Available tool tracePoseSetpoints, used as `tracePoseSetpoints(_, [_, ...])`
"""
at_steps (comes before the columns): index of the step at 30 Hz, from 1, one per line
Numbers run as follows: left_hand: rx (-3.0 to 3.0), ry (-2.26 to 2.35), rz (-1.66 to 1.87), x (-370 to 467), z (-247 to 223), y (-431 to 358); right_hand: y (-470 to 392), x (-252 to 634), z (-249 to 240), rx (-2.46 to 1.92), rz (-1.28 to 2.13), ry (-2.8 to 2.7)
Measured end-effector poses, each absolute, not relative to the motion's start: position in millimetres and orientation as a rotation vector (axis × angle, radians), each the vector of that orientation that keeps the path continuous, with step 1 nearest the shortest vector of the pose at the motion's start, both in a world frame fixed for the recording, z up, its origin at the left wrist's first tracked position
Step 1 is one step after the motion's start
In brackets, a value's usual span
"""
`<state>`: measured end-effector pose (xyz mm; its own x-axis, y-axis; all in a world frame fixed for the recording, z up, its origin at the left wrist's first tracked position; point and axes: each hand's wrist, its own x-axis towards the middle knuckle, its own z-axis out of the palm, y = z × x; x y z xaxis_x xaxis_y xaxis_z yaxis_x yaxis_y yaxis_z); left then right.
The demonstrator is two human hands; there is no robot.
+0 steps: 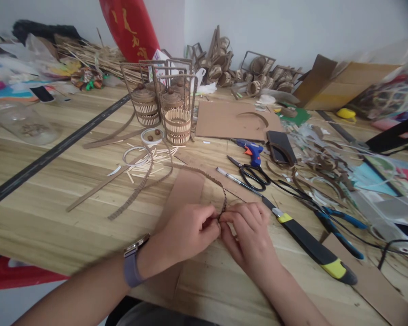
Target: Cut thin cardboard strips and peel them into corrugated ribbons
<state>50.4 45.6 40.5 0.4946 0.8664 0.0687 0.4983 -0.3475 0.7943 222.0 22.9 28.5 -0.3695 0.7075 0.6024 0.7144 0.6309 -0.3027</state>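
Between both hands runs a long thin strip of brown corrugated cardboard (223, 194), its far part curving away over the table. My left hand (193, 228), with a watch on the wrist, pinches the strip's near end. Right beside it my right hand (246, 228) pinches the same end, fingertips almost touching the left ones. The exact end is hidden by the fingers. Under the left hand lies a flat cardboard piece (185, 192). Beyond the hands are loose pale sticks (156, 160) and another corrugated strip (131, 199).
To the right lie a utility knife (309, 242), pliers (336, 222), black scissors (253, 176), a pen (236, 180) and a blue glue gun (253, 151). Small stick baskets (177, 127) stand behind. A cardboard sheet (227, 120), an open box (347, 83) and scraps (326, 163) fill the back right.
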Motion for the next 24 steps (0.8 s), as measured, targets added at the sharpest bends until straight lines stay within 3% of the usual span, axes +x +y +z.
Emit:
tracePoseSetpoints(14, [1.874,0.961,0.723,49,47,47,26,231,38,-1.093,0.333,-2.029])
tracePoseSetpoints(24, [1.697,0.904,0.696,49,48,46,21,230,38,-1.027,-0.228,-2.013])
